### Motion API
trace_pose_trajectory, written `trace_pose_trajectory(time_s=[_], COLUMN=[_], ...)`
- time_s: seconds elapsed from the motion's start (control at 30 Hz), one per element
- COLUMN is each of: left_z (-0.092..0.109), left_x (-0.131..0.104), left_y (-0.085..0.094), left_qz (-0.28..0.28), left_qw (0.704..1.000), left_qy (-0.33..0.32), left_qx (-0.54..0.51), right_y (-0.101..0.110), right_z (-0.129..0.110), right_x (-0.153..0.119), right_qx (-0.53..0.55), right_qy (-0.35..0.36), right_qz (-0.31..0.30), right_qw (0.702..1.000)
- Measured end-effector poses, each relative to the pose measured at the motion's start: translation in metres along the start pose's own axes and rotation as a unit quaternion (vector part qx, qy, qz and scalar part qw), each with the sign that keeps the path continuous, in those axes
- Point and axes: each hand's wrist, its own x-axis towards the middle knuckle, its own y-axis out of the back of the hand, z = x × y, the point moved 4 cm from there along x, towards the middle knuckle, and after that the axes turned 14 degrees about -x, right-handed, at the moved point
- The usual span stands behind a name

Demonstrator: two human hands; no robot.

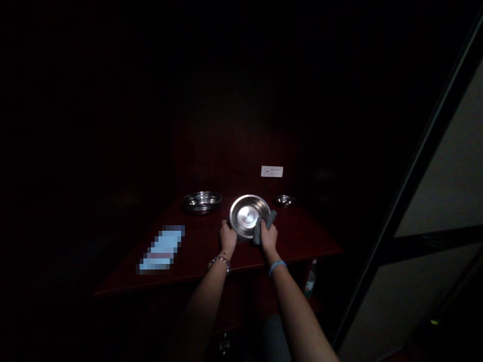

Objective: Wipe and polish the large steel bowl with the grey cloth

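Note:
A round stainless steel basin [241, 213] is held up over the dark red table, tilted so that its inside faces me. My left hand [228, 238] grips the basin's lower left rim, its fingers partly hidden behind the metal. On the basin's right side, my right hand [268, 236] is closed on a grey cloth [257, 234]. Part of the cloth lies against the inside and rim of the basin. Further left on the table sits another steel basin, perhaps stacked [202, 202]. A small steel bowl [284, 201] stands at the back right.
The table [204, 251] has its front edge just under my wrists. A blurred-out light blue rectangle [163, 250] lies at its left. A white socket plate [272, 171] is on the back wall. Below the table's right end stands a bottle [310, 281]. A dark-framed panel [433, 201] rises at right.

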Motion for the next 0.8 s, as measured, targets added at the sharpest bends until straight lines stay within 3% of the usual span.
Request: trace_pose_trajectory(time_s=[0.8], left_z=[0.0101], left_x=[-0.0038], left_y=[0.0037], left_qz=[0.005], left_qw=[1.0], left_qy=[0.009], left_qx=[0.002], right_y=[-0.0011], right_z=[0.0013], right_x=[0.0006], right_qx=[0.0], right_qy=[-0.003], right_qz=[0.007], right_qw=[1.0])
